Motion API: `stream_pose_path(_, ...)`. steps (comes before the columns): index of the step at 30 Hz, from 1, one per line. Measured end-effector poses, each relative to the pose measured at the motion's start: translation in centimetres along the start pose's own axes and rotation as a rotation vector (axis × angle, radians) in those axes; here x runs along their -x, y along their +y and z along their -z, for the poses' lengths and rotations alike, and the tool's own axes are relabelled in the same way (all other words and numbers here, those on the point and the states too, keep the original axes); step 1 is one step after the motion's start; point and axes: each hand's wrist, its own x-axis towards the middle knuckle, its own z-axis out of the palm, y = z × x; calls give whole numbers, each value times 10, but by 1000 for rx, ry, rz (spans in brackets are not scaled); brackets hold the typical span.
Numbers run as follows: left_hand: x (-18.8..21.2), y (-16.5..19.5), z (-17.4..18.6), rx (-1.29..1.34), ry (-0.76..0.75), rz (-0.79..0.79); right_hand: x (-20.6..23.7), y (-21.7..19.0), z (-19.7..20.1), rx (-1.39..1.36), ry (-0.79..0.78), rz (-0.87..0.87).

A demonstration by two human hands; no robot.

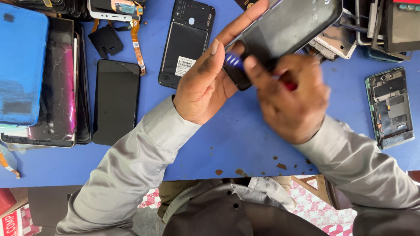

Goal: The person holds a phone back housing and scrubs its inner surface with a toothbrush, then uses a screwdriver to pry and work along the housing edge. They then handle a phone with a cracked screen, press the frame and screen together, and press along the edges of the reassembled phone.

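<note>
Gripping the dark glossy slab-shaped phone (286, 26) in your left hand (205, 85), you are risking a slip while your blurred right hand (293, 102), closed on a red-handled tool (286, 84), is working at its edge.

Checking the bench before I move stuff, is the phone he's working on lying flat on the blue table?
No, the left hand holds the phone up off the table.

Your bench: a blue table (245, 144), worn and crowded.

You work at a blue top with brown chips near its front edge (280, 166). On your left lie a dark screen (116, 101), a stack of cracked panels (59, 87) and a blue pad (22, 65). An open phone back (186, 41) lies ahead, a bare frame (390, 108) to your right, and more frames (376, 26) at the far right corner. Below the edge you see pink-and-white patterned floor (315, 205). Light is even, without hard shadows.
</note>
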Motion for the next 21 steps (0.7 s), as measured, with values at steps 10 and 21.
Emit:
stream_pose_path(10, 1, 1, 1, -123, -3, -17, 15, -6, -7, -127, -71, -26)
stream_pose_path(21, 4, 0, 13, -50, 38, -43, 10, -6, -9, -129, -87, 136)
